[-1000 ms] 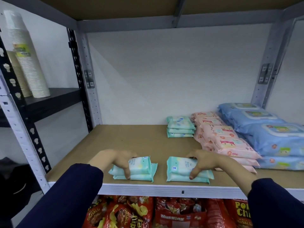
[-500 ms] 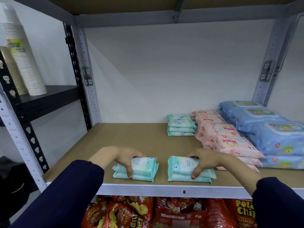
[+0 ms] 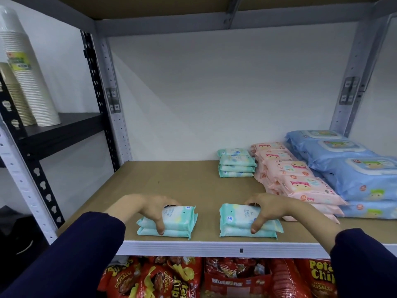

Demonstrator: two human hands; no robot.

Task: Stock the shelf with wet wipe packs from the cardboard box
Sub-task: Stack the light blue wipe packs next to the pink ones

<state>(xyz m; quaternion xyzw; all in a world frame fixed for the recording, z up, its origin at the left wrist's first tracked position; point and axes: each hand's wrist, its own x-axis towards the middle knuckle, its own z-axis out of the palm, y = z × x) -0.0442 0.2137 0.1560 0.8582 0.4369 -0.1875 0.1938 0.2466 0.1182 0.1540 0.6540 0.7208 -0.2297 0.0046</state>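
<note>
Vs 0.5 s ago: barely any change. Left grip [image 3: 150,208] and right grip [image 3: 268,208] stay on the same two mint pack stacks at the shelf's [image 3: 182,183] front edge, approx 6 o'clock in view. Stacks haven't shifted noticeably; view is framed a bit differently.

Hidden/unclear: fingers of both grips go over the tops and down the far side of the packs, so fingertips are mostly out of sight. Print on packs is too small to read. Chip bags [image 3: 161,278] on the lower level are cut by the bottom edge, blue packs [image 3: 354,168] by the right edge, paper cups [image 3: 28,82] by the left edge at 9 o'clock.

Grip: left grip is clamped on left mint stack [image 3: 178,220], 2 packs, left thumb [image 3: 160,227] pressed on the near side. Right grip is clamped on right mint stack [image 3: 238,222], also 2 packs, right thumb [image 3: 254,227] on the near side. Both stacks lie flat on the shelf, apart from each other. Another mint stack [image 3: 236,166] sits at the back, approx 12 o'clock from the right stack, just beside the pink packs [image 3: 300,181]. The pink row runs to 2 o'clock of the right grip.
</note>
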